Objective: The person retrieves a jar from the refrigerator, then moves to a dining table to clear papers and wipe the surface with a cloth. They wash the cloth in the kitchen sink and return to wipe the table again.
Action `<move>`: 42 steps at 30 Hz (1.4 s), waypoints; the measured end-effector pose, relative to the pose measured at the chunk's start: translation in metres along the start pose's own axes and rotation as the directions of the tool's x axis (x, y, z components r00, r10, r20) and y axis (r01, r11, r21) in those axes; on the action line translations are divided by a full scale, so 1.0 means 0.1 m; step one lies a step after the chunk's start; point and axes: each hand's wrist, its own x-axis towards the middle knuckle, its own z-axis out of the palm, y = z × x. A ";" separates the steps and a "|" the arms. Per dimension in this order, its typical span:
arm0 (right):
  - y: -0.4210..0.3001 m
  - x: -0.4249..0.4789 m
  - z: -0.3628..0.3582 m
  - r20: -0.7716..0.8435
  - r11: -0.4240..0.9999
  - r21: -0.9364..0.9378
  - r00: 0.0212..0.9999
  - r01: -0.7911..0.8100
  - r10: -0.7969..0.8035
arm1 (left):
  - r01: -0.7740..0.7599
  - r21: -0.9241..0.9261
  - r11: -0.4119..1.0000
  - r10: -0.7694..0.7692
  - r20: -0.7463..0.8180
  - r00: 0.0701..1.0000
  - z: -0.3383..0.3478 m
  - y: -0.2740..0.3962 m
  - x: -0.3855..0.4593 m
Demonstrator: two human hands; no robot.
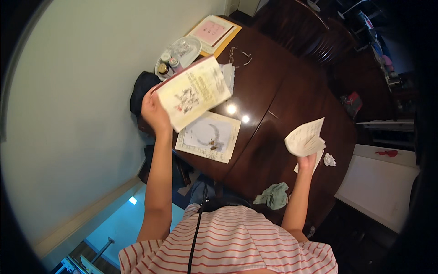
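Observation:
My left hand (154, 111) grips the lower left edge of a thin booklet (196, 92) with a dark red spine and a printed cover. The booklet is raised over the left side of the table. Below it lie stacked sheets of paper (208, 137), the top one bearing a grey ring-shaped brush drawing and small brown marks. On the right, my right hand (307, 162) holds several curled sheets with writing (306, 138) above the tabletop. Another sheet (319, 159) shows behind that hand, and a crumpled white tissue (329, 159) lies beside it.
A dark wooden table (267, 82) spans the middle. Along the wall stand an oval tray (191, 44) with jars, a yellow folder (226, 41) under papers, and a dark cloth item (143, 89). Eyeglasses (241, 56) lie near the folder. A green cloth (273, 196) rests at the front edge.

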 end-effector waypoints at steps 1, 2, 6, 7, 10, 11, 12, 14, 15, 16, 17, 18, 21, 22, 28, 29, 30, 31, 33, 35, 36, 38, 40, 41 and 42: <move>0.12 -0.07 -0.03 -0.066 0.997 -0.070 0.997 0.021 -0.026 | 0.014 -0.023 1.000 -0.014 0.035 0.999 0.21 -0.18 0.17; 0.23 -0.14 -0.05 -0.133 0.989 -0.142 0.990 0.034 -0.053 | 0.048 -0.044 0.998 -0.047 0.029 0.998 0.47 -0.31 0.32; 0.72 -0.39 -0.10 -0.145 0.980 -0.198 0.989 -0.016 -0.013 | 0.332 -0.228 0.916 -0.339 0.005 0.941 1.50 -0.84 1.01; 0.86 -0.50 0.09 -0.161 0.969 -0.247 0.987 -0.013 -0.028 | 0.340 -0.236 0.910 -0.348 0.007 0.937 1.72 -1.05 1.22; 1.01 -0.67 0.11 -0.156 0.938 -0.345 0.984 0.024 -0.082 | 0.402 -0.306 0.863 -0.459 -0.143 0.877 2.44 -1.48 1.61; 1.03 -0.71 0.09 -0.173 0.931 -0.363 0.978 0.044 -0.114 | 0.417 -0.305 0.856 -0.473 -0.139 0.870 2.63 -1.56 1.65; 1.06 -0.76 0.09 -0.185 0.920 -0.387 0.972 0.062 -0.143 | 0.439 -0.300 0.847 -0.493 -0.131 0.860 2.82 -1.58 1.65; 1.14 -0.75 0.12 -0.192 0.903 -0.426 0.969 0.060 -0.155 | 0.388 -0.293 0.874 -0.435 -0.113 0.893 2.92 -1.89 1.91; 1.18 -0.72 0.13 -0.196 0.897 -0.440 0.971 0.039 -0.138 | 0.320 -0.285 0.904 -0.360 -0.101 0.927 2.87 -2.17 2.18; 1.21 -0.72 0.11 -0.224 0.890 -0.456 0.965 0.016 -0.133 | 0.332 -0.340 0.880 -0.365 -0.037 0.930 2.86 -2.28 2.29; 1.24 -0.71 0.07 -0.238 0.902 -0.432 0.966 -0.016 -0.098 | 0.356 -0.383 0.853 -0.375 0.026 0.927 2.83 -2.32 2.28; 1.30 -0.67 0.03 -0.237 0.908 -0.418 0.968 -0.022 -0.086 | 0.370 -0.197 0.908 -0.382 -0.028 0.924 2.78 -2.29 2.16; 1.57 -0.53 0.07 -0.203 0.944 -0.319 0.979 -0.084 0.019 | 0.332 0.378 0.864 -0.293 -0.158 0.943 2.48 -1.93 2.12; 1.67 -0.50 0.10 -0.203 0.955 -0.276 0.978 -0.108 0.051 | 0.167 0.294 0.941 -0.179 0.012 0.984 2.35 -1.80 1.83; 2.10 -0.44 0.29 -0.123 0.975 -0.122 0.977 -0.187 0.173 | 0.256 0.271 0.928 -0.370 0.746 0.553 0.62 -0.35 -0.20; 2.17 -0.44 0.28 -0.124 0.978 -0.089 0.976 -0.190 0.178 | 0.361 0.356 0.862 -0.504 0.679 0.535 0.38 -0.22 -0.44; 2.22 -0.43 0.28 -0.114 0.978 -0.059 0.974 -0.202 0.194 | 0.497 0.337 0.800 -0.589 0.601 0.540 0.08 -0.22 -0.66; 2.28 -0.42 0.27 -0.116 0.975 -0.032 0.970 -0.220 0.215 | 0.624 0.300 0.721 -0.671 0.524 0.524 -0.17 -0.26 -0.84; 2.41 -0.39 0.13 -0.058 0.958 0.017 0.956 -0.286 0.287 | 0.817 0.274 0.508 -0.838 0.376 0.395 -0.32 -0.15 -1.09; 2.52 -0.42 0.03 -0.083 0.938 0.005 0.935 -0.347 0.346 | 0.721 0.393 0.570 -0.813 0.394 0.428 -0.59 -0.39 -1.19; 2.53 -0.44 0.07 -0.057 0.932 -0.044 0.932 -0.360 0.358 | 0.603 0.411 0.683 -0.729 0.418 0.541 -0.69 -0.51 -1.18; 2.46 -0.46 -0.04 -0.018 0.909 -0.219 0.933 -0.355 0.360 | 0.370 0.506 0.779 -0.601 0.433 0.672 -0.79 -0.70 -1.00; 2.15 -0.44 -0.23 -0.130 0.848 -0.514 0.989 -0.131 0.074 | 0.238 0.556 0.796 -0.533 0.458 0.712 -0.73 -0.76 -0.80; 1.98 -0.38 -0.45 -0.176 0.750 -0.661 0.977 -0.026 -0.121 | 0.216 0.526 0.822 -0.502 0.491 0.712 -0.67 -0.72 -0.72; 1.71 -0.29 -0.66 -0.192 0.615 -0.787 0.924 0.056 -0.330 | 0.168 0.515 0.840 -0.471 0.540 0.698 -0.73 -0.82 -0.64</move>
